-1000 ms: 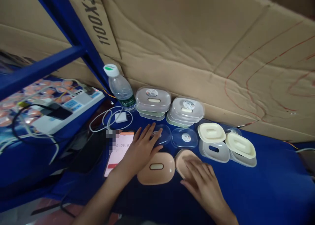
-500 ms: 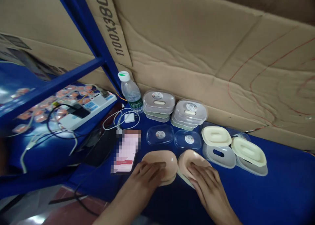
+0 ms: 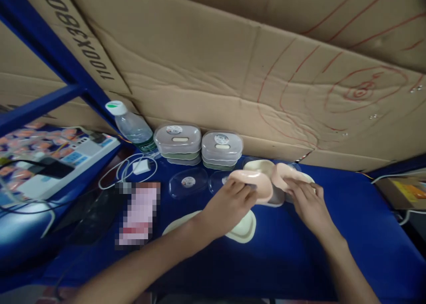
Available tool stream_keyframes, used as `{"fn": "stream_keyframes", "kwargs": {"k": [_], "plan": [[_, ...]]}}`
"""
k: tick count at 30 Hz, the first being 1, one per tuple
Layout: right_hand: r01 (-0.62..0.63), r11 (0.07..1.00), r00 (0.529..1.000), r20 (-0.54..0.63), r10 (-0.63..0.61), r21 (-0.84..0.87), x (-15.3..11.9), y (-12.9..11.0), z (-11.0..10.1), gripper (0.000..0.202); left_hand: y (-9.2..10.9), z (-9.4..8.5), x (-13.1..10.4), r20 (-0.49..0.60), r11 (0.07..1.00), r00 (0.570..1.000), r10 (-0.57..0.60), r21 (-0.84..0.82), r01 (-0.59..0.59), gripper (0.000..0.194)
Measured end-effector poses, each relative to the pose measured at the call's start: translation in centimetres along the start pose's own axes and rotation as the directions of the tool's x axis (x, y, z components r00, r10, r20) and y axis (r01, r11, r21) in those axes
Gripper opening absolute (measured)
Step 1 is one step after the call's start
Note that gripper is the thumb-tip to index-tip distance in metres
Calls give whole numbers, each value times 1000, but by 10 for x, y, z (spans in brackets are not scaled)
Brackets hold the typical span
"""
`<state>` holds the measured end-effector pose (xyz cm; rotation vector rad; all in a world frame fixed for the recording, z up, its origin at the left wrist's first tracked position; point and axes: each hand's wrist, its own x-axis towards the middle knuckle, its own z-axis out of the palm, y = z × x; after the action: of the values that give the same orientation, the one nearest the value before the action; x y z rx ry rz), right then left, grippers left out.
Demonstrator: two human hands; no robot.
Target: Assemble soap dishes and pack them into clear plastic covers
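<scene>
My left hand (image 3: 234, 202) is closed on the edge of a peach plastic tray (image 3: 262, 186), shallow and rounded. A second peach tray (image 3: 281, 174) is pinched in my right hand (image 3: 306, 199). Both are held over cream trays, of which one cream tray (image 3: 259, 165) shows behind them, with a grey tray (image 3: 277, 198) partly visible below. Nearer to me, a pale green tray (image 3: 244, 230) lies on the blue table, and another pale green tray (image 3: 179, 222) is partly hidden by my left forearm. A clear lid (image 3: 188, 183) with a round label lies to the left.
Two stacks of lidded boxes, a left stack (image 3: 179, 142) and a right stack (image 3: 222, 148), stand against the cardboard wall (image 3: 199, 73). Beside them are a water bottle (image 3: 135, 128), a white charger (image 3: 141, 166) with cable, a phone (image 3: 141, 213) and a power strip (image 3: 73, 162).
Both hands have lifted the peach trays off the pale green ones and carried them right and back, over the cream trays. The camera view has swung to the right.
</scene>
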<state>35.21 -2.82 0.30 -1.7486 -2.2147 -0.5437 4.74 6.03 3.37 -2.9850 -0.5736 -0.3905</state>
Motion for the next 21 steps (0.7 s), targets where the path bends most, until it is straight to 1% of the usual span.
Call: {"fn": "stream_keyframes", "kwargs": {"k": [2, 3, 5, 7, 8, 9, 10, 11, 12, 13, 15, 16, 17, 18, 19, 21], "plan": [[3, 1000, 999, 39, -4, 13, 4, 19, 12, 43, -6, 15, 40, 8, 1000, 1000, 13, 12, -13, 36], [-4, 1000, 999, 51, 3, 31, 5, 28, 18, 44, -10, 23, 57, 34, 1000, 999, 14, -2, -14, 37], [-41, 997, 998, 50, 37, 70, 4, 39, 26, 47, -15, 38, 83, 81, 1000, 997, -4, -13, 5, 39], [-87, 992, 996, 10, 87, 96, 0, 40, 26, 50, -17, 47, 93, 95, 1000, 995, -23, -14, 24, 43], [-106, 988, 994, -19, 109, 109, -3, 34, 23, 51, -17, 48, 92, 84, 999, 996, -28, -12, 29, 45], [-112, 985, 992, -41, 119, 132, -7, 25, 18, 52, -16, 45, 86, 67, 999, 997, -30, -14, 31, 48], [-98, 981, 993, -50, 108, 168, -10, 12, 12, 53, -14, 41, 74, 46, 999, 998, -34, -18, 34, 51], [-68, 974, 996, -45, 79, 215, -14, -5, 6, 52, -11, 34, 58, 30, 999, 999, -40, -24, 41, 53], [-20, 962, 1000, -17, 25, 274, -19, -24, 0, 52, -7, 25, 37, 23, 998, 998, -54, -39, 55, 54], [34, 943, 999, 23, -44, 332, -24, -45, -5, 50, -2, 16, 13, 27, 995, 996, -87, -52, 88, 53], [105, 905, 980, 112, -164, 412, -35, -85, -9, 48, 11, 1, -43, 97, 976, 977, -190, -88, 199, 42], [119, 892, 968, 148, -202, 437, -40, -103, -7, 49, 18, -4, -72, 102, 952, 954, -281, -97, 291, 34], [115, 886, 961, 174, -213, 450, -45, -119, -3, 51, 25, -5, -99, 91, 925, 929, -359, -96, 367, 29], [96, 886, 961, 190, -201, 453, -48, -132, 3, 52, 31, -4, -124, 76, 899, 901, -426, -73, 431, 29], [68, 891, 966, 194, -172, 450, -51, -141, 9, 52, 36, -1, -145, 40, 882, 882, -469, -30, 470, 30], [13, 899, 977, 184, -104, 439, -51, -151, 21, 47, 42, 9, -174, -16, 875, 876, -483, 26, 483, 35]]}}
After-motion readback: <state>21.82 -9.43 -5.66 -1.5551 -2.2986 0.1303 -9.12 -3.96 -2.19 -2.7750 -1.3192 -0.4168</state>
